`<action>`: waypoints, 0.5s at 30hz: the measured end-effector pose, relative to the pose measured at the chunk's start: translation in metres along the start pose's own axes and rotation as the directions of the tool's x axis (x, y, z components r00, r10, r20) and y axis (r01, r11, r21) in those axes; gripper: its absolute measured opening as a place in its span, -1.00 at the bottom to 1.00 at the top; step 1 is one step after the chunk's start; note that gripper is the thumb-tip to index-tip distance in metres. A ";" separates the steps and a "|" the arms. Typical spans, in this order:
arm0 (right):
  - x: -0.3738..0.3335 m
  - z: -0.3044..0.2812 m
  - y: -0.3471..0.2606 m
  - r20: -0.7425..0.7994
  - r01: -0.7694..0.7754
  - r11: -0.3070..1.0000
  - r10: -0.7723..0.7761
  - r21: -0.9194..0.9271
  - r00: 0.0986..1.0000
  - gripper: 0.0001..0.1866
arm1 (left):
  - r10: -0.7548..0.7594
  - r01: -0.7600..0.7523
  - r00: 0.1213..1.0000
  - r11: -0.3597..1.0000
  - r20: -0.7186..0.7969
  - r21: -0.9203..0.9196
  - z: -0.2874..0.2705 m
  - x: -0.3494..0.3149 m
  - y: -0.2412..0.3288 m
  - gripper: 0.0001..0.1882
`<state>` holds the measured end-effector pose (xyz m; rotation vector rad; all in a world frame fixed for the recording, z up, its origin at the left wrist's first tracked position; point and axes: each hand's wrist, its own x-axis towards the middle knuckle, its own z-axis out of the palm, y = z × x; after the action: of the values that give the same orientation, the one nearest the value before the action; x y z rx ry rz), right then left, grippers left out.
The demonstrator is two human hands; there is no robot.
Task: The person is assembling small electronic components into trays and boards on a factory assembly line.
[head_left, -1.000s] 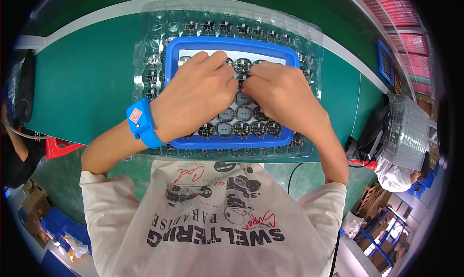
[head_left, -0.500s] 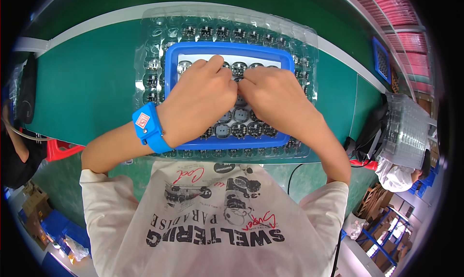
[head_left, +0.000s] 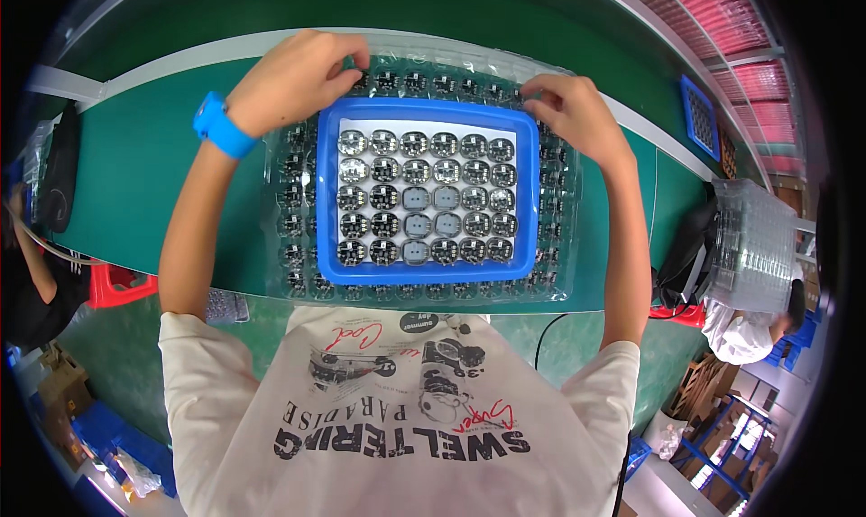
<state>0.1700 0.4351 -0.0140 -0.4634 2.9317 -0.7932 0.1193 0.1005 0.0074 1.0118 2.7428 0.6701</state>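
A blue shallow tray (head_left: 428, 272) holds rows of small round circuit boards (head_left: 414, 144) on a white lining; several show pale grey faces (head_left: 416, 198). Beneath it lies a larger clear plastic blister tray (head_left: 280, 237) with more such boards in its pockets. My left hand (head_left: 302, 77), a blue wrist strap (head_left: 220, 126) on its wrist, reaches to the blister tray's far left, thumb and forefinger pinched at a round board (head_left: 363, 81). At the far right, my right hand (head_left: 575, 111) has its thumb and forefinger closed about another board (head_left: 520, 94).
The green table (head_left: 126, 192) has a pale raised edge (head_left: 216, 50) at its back. A dark bag (head_left: 686, 255) and stacked clear trays (head_left: 753, 246) are to the right. Red stools (head_left: 122, 284) stand below the edge. Other people sit at both sides.
Both hands have left the middle of the blue tray and spread apart to the blister tray's far left and far right pockets. The boards in the blue tray are now uncovered.
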 end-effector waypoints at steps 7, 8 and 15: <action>0.009 0.009 0.006 0.048 0.077 0.992 -0.073 -0.104 0.996 -0.86 | 0.130 -0.131 0.991 0.991 0.017 0.029 0.027 0.014 -0.038 -0.84; 0.008 0.011 0.004 -0.055 0.116 0.984 -0.124 -0.136 0.991 -0.87 | 0.159 -0.157 0.987 0.986 -0.018 0.056 0.028 0.016 -0.039 -0.85; -0.048 -0.004 -0.081 -0.195 0.313 0.948 -0.317 -0.053 0.928 -0.92 | 0.096 -0.145 0.939 0.981 -0.329 -0.127 0.027 -0.009 -0.024 -0.88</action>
<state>0.2367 0.3851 0.0300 -0.9281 3.0963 -0.8899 0.1198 0.0884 -0.0271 1.1323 2.8570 1.1369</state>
